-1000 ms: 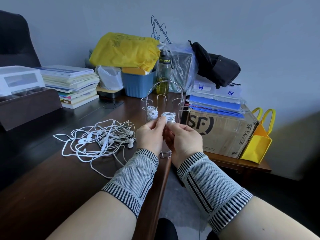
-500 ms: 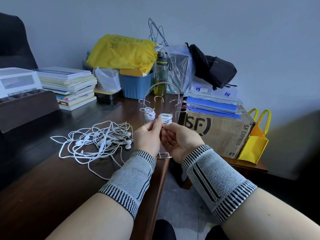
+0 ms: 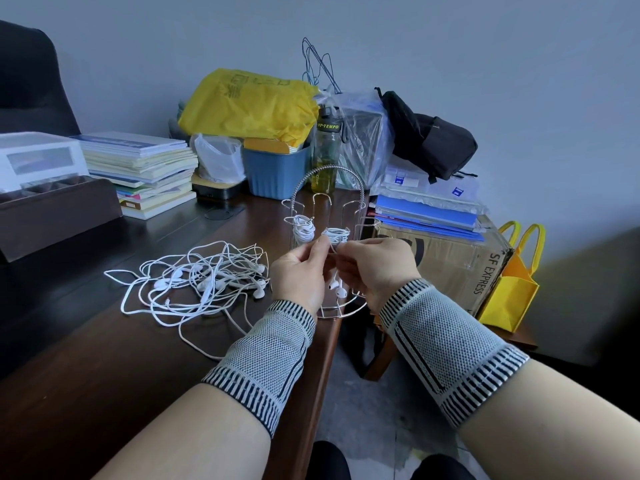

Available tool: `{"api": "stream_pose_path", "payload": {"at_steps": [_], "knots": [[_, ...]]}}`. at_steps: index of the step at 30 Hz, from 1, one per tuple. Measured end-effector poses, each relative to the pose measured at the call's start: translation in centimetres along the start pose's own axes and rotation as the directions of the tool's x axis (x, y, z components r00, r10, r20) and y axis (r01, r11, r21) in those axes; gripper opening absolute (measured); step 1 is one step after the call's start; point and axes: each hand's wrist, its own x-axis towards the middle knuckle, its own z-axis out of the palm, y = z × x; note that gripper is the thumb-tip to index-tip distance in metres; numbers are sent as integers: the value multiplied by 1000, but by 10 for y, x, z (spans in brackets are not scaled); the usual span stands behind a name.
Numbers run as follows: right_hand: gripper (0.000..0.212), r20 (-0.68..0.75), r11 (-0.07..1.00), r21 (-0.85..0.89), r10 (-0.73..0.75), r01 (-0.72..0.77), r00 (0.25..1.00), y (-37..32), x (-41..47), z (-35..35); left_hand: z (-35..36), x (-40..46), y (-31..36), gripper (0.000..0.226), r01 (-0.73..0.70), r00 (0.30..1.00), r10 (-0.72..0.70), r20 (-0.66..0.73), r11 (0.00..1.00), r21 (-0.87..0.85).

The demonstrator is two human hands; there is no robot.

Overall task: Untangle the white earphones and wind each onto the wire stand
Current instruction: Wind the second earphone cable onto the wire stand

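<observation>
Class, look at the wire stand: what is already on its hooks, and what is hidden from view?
Two wound white cord bundles sit on the wire stand's hooks. Both hands, left hand and right hand, cover its lower middle; two earbuds dangle between them.

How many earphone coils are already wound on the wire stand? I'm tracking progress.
2: one coil on the stand's left hook, one coil beside it, just above the hands' fingertips. Hands may hide others lower down.
</observation>
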Motion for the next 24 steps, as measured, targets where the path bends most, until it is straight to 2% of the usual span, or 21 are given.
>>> {"api": "stream_pose_path", "payload": {"at_steps": [3,7,19,22,24], "knots": [[18,-87,962,-225,-181,157,980,9,4,1,1,-1,0,16,4,1000,-4,-5,1000,-4],[22,-118,911,-312,-318,269,941,15,6,0,1,0,-1,25,-6,1000,6,-2,1000,-11],[16,-148,915,-223,-373,337,916,23,13,3,2,1,-1,21,-4,1000,4,-3,999,-34],[17,-115,943,-134,-320,304,941,22,9,1,2,0,-1,19,-13,1000,13,2,999,-29],[15,-90,975,-35,-224,221,971,17,7,0,2,0,-1,19,-16,1000,16,-7,1000,-20]]}}
